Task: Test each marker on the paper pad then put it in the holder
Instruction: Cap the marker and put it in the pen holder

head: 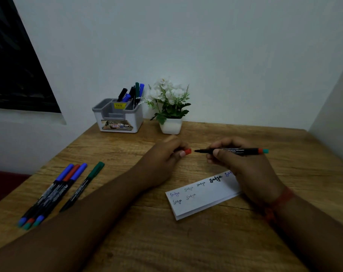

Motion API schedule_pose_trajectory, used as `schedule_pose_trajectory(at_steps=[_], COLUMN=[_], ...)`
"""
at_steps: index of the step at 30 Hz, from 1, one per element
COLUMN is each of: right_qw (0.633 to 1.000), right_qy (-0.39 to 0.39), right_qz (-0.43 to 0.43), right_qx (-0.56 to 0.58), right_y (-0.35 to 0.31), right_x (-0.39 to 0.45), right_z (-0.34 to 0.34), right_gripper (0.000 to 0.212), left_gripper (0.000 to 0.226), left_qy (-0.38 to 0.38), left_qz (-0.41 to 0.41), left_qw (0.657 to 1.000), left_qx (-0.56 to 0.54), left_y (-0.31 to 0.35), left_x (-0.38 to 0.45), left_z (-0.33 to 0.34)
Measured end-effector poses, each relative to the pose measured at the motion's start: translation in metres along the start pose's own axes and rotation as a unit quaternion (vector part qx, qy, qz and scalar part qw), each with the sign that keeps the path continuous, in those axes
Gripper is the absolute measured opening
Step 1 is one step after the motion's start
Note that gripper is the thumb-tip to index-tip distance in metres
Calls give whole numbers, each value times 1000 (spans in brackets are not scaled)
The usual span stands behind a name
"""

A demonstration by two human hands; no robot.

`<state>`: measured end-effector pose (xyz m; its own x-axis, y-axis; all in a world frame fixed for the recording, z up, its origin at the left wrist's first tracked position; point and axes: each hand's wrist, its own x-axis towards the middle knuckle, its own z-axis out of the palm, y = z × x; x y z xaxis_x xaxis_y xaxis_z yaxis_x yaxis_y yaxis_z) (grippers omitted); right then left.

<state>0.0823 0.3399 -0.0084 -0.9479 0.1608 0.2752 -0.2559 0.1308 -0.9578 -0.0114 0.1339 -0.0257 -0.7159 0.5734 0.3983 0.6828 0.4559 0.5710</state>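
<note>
My right hand (pixel 235 156) grips an uncapped black-barrelled marker (pixel 239 151) with a red band at its tail, tip pointing left. My left hand (pixel 166 154) pinches its red cap (pixel 188 152), a short gap away from the tip. Both hands hover above the table, just beyond the white paper pad (pixel 202 197), which bears several handwritten words in different inks. The grey and white holder (pixel 118 116) stands at the back with several markers upright in its rear compartment. Several capped markers (pixel 55 193) lie in a row at the left, blue, red and green.
A white pot of artificial white flowers (pixel 169 107) stands right of the holder against the wall. The wooden table (pixel 166 242) meets a wall at the back and another on the right. A dark window sits at the upper left.
</note>
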Motion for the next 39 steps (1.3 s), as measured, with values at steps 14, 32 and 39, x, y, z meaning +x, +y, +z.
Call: schedule_pose_trajectory(at_steps=[14, 32, 39], right_qw=[1000, 998, 996], right_qy=[-20, 17, 48], right_qz=[16, 0, -1], right_qx=[6, -59, -72], right_y=[-1, 0, -8], right_x=[0, 1, -10], right_z=[4, 22, 23], right_gripper=[8, 20, 22], left_gripper=[15, 17, 71], left_qy=[-18, 58, 70], left_qz=[74, 115, 18], left_qw=[996, 989, 965], left_qx=[51, 70, 253], left_y=[6, 24, 2], left_x=[0, 3, 0], left_z=[3, 13, -9])
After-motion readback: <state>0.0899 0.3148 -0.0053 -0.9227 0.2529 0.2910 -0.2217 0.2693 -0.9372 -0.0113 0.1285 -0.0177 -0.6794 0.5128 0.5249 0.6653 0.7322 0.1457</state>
